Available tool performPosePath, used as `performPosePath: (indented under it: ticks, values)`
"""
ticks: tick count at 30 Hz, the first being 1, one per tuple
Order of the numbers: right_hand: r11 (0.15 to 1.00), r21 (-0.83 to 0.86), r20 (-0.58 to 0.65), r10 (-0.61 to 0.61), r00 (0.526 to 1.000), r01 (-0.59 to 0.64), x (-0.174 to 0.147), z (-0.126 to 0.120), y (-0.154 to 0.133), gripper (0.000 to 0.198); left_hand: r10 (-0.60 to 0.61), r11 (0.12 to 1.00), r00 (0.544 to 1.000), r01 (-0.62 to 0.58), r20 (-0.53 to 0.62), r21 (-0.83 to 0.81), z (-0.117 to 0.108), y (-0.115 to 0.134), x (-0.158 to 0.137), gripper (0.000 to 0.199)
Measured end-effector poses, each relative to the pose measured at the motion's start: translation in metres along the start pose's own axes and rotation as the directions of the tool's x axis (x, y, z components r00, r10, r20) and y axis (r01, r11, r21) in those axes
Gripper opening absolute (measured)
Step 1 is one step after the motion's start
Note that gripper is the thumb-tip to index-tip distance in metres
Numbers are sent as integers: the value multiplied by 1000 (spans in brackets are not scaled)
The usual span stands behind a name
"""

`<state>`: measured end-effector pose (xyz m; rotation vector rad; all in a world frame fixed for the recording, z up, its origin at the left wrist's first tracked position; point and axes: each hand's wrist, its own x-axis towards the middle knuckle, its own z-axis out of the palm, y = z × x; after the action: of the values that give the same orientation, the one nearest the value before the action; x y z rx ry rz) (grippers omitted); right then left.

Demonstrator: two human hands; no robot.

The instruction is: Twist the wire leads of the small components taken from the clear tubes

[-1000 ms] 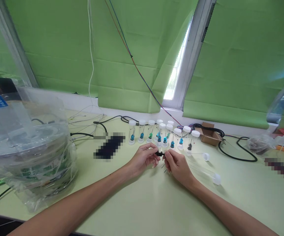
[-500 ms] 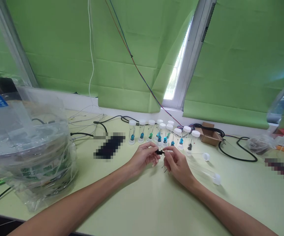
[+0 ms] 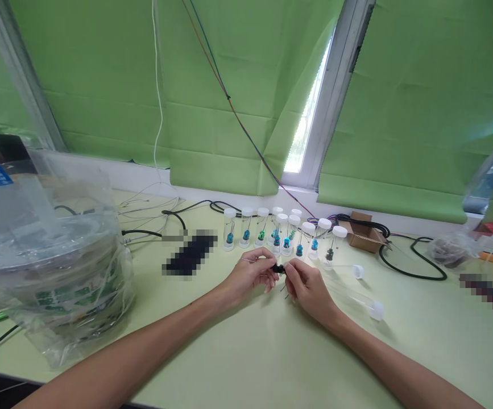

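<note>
Between my two hands is a small black part (image 3: 278, 268) with thin metal rods or wires sticking out; its exact kind is too small to make out. The fingertips of my left hand (image 3: 252, 271) pinch its left side, and a thin wire runs back over that hand. My right hand (image 3: 303, 281) is closed on its right side, with thin pins pointing down below the fingers. Just beyond my hands stand several clear tubes (image 3: 299, 241) with white caps, holding small blue, green or dark parts. Two clear tubes (image 3: 352, 296) lie on their sides by my right wrist.
A plastic-wrapped round tub (image 3: 79, 295) takes up the left of the table (image 3: 246, 363). A blurred dark object (image 3: 190, 254) lies left of my hands. At the back are a small cardboard box (image 3: 363, 233) and black cables (image 3: 431, 277). Green blinds (image 3: 237, 142) hang behind.
The black part has dropped slightly and tilted between my fingertips. My right fingers have moved a little lower and closer around it. The tubes have not moved.
</note>
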<state>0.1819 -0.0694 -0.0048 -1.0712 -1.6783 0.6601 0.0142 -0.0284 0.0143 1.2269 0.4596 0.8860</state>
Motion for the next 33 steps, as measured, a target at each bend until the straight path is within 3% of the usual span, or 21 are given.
performPosePath:
  ticks: [12, 21, 28, 33]
  values:
    - [996, -64, -36, 64, 997, -66, 1, 2, 6, 56, -43, 999, 999, 43, 4, 27, 3, 1, -1, 19]
    - [999, 36, -55, -34, 998, 36, 0, 1, 1, 27, -1, 999, 998, -1, -66, -42, 0, 1, 1, 15]
    - [998, 58, -17, -30, 999, 30, 0, 1, 2, 22, 12, 1000, 999, -12, -37, 18, -1, 0, 1, 15]
    - [999, 19, -5, -37, 999, 37, 0, 0, 3, 29, 15, 997, 1000, -15, -4, 73, -1, 1, 1, 17]
